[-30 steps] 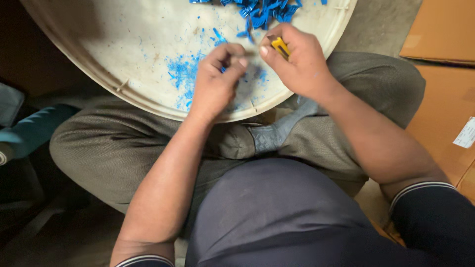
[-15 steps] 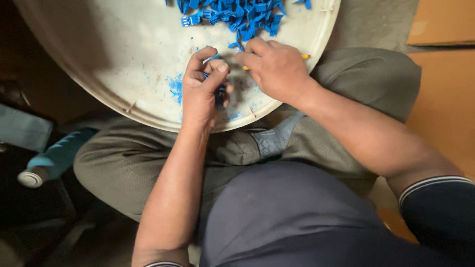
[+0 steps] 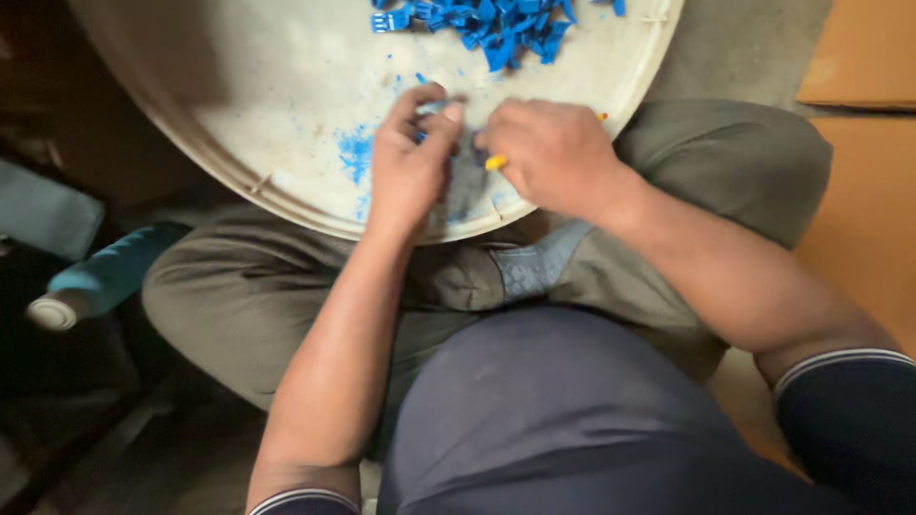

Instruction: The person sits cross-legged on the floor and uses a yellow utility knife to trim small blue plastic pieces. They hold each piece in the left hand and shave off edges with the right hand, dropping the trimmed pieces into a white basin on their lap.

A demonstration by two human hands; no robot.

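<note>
A: Where were the hands at that moment?

B: Both were over the near edge of the tray [image 3: 239,143], which lay on the person's lap. The left hand [image 3: 408,162] was curled, with thumb and fingers pinched on a small blue piece [image 3: 420,136]. I could see only a corner of it.

A: And the right hand?

B: The right hand [image 3: 549,153] was closed around a thin tool with a yellow end [image 3: 494,163]. The yellow end pointed to the left hand, almost touching it. The tip of the tool was hidden by the fingers.

A: Which step was it, in your opinion?

B: I think the person was working the tool on the one piece, perhaps trimming it. Blue dust [image 3: 355,153] lay on the tray just left of the left hand, and this fits.

A: Where were the other pieces?

B: A pile of blue pieces [image 3: 487,19] was at the far side of the tray, well apart from the hands.

A: What would the next move need?

B: A firm pinch, I judge, and small careful pressure, because the piece was tiny and the fingers were very near to the tool.
</note>
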